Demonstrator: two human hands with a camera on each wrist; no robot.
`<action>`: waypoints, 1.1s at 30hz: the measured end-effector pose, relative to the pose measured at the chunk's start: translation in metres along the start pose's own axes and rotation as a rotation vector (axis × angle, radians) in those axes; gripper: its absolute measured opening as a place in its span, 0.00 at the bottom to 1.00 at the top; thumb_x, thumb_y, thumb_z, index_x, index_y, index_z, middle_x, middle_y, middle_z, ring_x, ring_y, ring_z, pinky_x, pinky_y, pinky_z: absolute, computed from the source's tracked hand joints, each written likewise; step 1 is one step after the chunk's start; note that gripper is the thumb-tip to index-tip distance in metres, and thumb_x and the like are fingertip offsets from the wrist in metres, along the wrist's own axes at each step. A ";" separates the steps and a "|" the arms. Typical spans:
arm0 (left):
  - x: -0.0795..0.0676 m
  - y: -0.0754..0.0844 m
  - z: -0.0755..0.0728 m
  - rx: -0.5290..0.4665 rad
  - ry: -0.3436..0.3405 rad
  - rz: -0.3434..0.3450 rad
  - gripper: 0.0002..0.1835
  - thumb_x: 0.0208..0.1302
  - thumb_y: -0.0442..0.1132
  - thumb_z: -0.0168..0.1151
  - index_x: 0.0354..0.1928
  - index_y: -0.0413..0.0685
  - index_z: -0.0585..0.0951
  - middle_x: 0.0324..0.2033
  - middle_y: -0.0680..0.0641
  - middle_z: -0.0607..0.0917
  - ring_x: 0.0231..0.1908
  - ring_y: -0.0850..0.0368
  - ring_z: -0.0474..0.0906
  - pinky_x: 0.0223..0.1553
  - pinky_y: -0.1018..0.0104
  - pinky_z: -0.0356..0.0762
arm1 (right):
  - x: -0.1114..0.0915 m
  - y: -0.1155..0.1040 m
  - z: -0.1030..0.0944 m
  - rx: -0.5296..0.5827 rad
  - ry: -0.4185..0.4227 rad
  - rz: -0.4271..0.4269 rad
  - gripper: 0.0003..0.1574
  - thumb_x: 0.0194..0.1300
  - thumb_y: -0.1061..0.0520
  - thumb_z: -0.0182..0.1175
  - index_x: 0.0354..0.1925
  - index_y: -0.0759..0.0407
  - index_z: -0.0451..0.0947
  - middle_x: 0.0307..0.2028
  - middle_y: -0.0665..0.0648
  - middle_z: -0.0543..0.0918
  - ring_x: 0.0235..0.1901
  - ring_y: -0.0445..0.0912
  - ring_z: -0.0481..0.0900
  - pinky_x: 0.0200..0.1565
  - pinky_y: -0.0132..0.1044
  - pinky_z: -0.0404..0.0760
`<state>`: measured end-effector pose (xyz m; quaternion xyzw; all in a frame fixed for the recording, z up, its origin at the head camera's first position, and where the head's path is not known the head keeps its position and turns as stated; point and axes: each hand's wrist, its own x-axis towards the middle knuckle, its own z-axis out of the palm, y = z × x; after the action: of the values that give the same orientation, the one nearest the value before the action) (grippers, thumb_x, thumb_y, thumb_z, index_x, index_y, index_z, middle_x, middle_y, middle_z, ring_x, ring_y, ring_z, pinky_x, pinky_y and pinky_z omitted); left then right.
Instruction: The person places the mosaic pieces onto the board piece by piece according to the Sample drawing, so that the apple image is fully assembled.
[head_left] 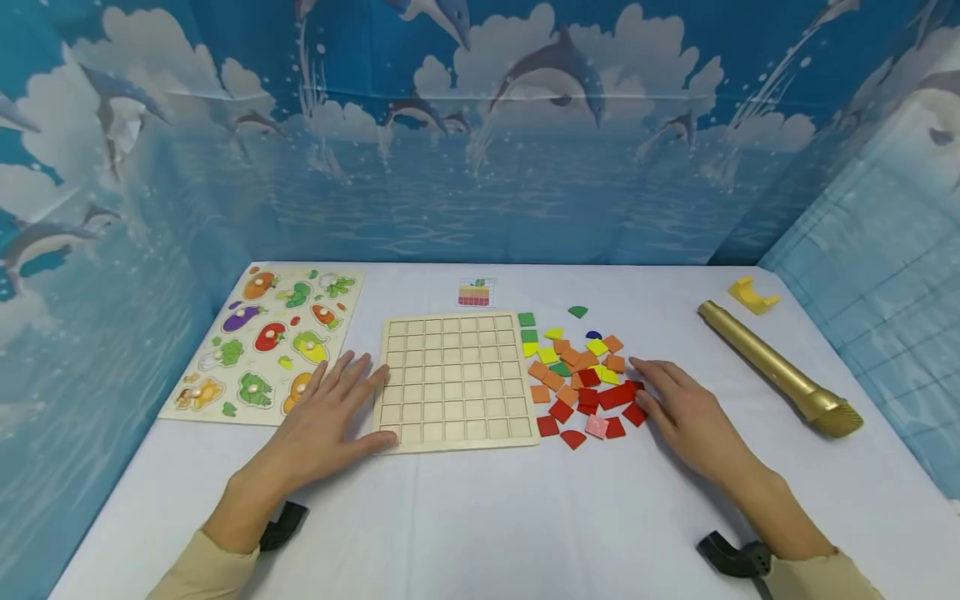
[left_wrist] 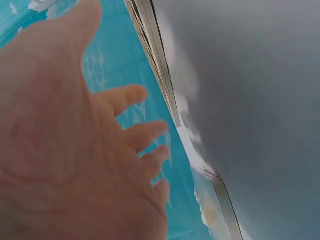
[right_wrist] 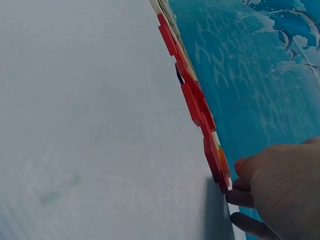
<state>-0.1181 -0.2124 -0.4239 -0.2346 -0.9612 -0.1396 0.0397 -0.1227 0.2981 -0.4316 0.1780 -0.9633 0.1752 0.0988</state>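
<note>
A pale wooden board (head_left: 456, 382) with a grid of square recesses lies flat on the table. My left hand (head_left: 322, 429) is at its left edge, fingers spread and straight, the thumb at the lower left corner. In the left wrist view the palm of that hand (left_wrist: 75, 135) shows, holding nothing. Right of the board lies a loose heap of coloured tiles: red (head_left: 617, 396), orange (head_left: 540, 394), yellow (head_left: 548, 356) and green (head_left: 527, 320). My right hand (head_left: 697, 421) rests at the heap's right side, fingers loosely bent beside the red tiles; nothing is visibly gripped.
Behind the board lies a small pattern card (head_left: 476, 292). At the left is a vegetable puzzle board (head_left: 281, 337), partly behind my left hand. A gold microphone (head_left: 780, 367) and a yellow cradle-shaped piece (head_left: 752, 296) lie at the right. A dolphin-print curtain (head_left: 480, 192) borders the table.
</note>
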 end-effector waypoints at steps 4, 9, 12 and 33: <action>-0.001 0.003 0.000 -0.014 -0.035 0.022 0.55 0.63 0.75 0.64 0.82 0.49 0.63 0.81 0.39 0.61 0.83 0.37 0.49 0.82 0.37 0.45 | 0.001 0.000 0.001 0.006 0.032 -0.045 0.36 0.63 0.62 0.75 0.68 0.59 0.77 0.59 0.61 0.83 0.60 0.58 0.79 0.55 0.60 0.87; -0.001 0.004 -0.003 0.012 -0.086 0.002 0.59 0.59 0.72 0.69 0.82 0.43 0.62 0.82 0.40 0.61 0.83 0.38 0.50 0.82 0.38 0.44 | 0.005 -0.001 0.001 -0.001 0.064 -0.096 0.33 0.57 0.67 0.78 0.61 0.59 0.83 0.54 0.60 0.85 0.56 0.55 0.81 0.50 0.56 0.89; 0.001 0.004 -0.004 -0.006 -0.100 -0.009 0.60 0.58 0.70 0.73 0.81 0.40 0.61 0.82 0.39 0.61 0.83 0.38 0.50 0.82 0.39 0.45 | 0.008 -0.001 -0.002 -0.011 0.066 -0.096 0.34 0.55 0.67 0.79 0.61 0.60 0.83 0.53 0.60 0.86 0.55 0.56 0.82 0.49 0.56 0.89; 0.001 -0.003 0.000 -0.141 -0.126 -0.037 0.56 0.59 0.62 0.76 0.81 0.44 0.63 0.82 0.43 0.61 0.82 0.37 0.51 0.81 0.38 0.51 | 0.003 0.011 -0.014 0.048 0.025 0.003 0.25 0.55 0.63 0.80 0.52 0.55 0.87 0.45 0.54 0.86 0.39 0.45 0.84 0.40 0.36 0.88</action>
<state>-0.1200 -0.2145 -0.4247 -0.2273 -0.9538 -0.1927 -0.0399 -0.1278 0.3122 -0.4214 0.1765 -0.9578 0.2005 0.1064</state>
